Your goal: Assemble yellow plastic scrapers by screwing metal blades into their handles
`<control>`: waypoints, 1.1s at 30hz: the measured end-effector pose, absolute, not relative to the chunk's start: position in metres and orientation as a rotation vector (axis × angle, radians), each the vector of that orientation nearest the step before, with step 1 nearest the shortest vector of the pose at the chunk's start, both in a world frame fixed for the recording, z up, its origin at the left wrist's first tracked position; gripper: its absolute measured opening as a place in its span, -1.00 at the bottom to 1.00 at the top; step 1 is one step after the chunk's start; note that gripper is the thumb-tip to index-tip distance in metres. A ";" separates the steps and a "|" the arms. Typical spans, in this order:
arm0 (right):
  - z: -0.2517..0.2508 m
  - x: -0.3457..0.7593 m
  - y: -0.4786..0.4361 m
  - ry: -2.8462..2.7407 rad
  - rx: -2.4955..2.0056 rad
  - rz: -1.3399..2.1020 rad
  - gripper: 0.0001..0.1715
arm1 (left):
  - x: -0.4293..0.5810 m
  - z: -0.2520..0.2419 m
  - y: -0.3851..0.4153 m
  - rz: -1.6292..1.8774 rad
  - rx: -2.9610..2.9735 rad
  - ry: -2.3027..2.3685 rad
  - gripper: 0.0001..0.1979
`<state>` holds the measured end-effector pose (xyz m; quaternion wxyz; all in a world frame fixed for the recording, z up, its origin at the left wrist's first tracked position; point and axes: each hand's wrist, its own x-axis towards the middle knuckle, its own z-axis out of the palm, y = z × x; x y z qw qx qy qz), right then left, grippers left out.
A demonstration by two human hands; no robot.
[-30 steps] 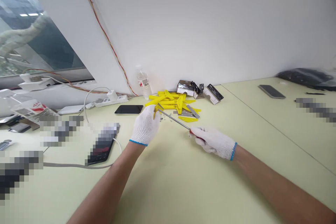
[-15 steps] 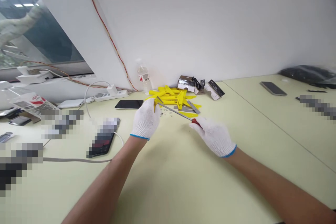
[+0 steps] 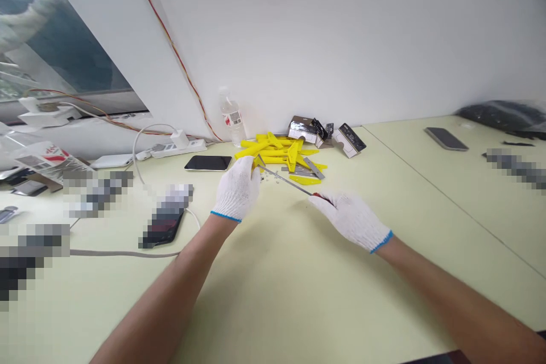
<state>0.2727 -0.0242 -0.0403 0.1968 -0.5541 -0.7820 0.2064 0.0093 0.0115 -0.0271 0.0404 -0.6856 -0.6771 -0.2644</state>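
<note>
My left hand (image 3: 236,187), in a white knit glove with a blue cuff, is closed around a yellow plastic scraper (image 3: 257,161); most of it is hidden by the fingers. My right hand (image 3: 352,216), gloved the same way, grips the red handle of a screwdriver (image 3: 294,183). The screwdriver's long shaft slants up to the left, its tip at the piece in my left hand. Just behind lies a pile of yellow plastic scraper parts (image 3: 292,153). Flat grey metal blades (image 3: 313,168) lie at its right, and small screws (image 3: 277,176) are scattered in front.
Black-and-white boxes (image 3: 302,129) stand by the wall, beside the pile. A plastic bottle (image 3: 231,119) and a dark phone (image 3: 208,162) are at the left. Farther left are a power strip (image 3: 179,147) and a cabled phone (image 3: 164,222). Another phone (image 3: 446,139) lies at right.
The view has tilted slightly, so the scene sits a little higher. My right hand has shifted slightly right and its grip on the screwdriver has turned a little. Both hands keep their holds.
</note>
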 end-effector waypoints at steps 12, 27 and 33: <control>-0.032 0.278 -0.025 -1.863 -1.595 1.268 -0.37 | 0.007 -0.032 0.015 -0.814 -2.118 -2.056 -0.81; -0.040 0.276 -0.017 -1.463 -1.416 1.911 -0.45 | 0.001 -0.037 0.016 -0.888 -2.082 -1.968 -0.72; -0.037 0.277 -0.014 -1.748 -1.497 1.570 -0.40 | -0.003 -0.033 0.018 -1.009 -2.070 -1.951 -0.68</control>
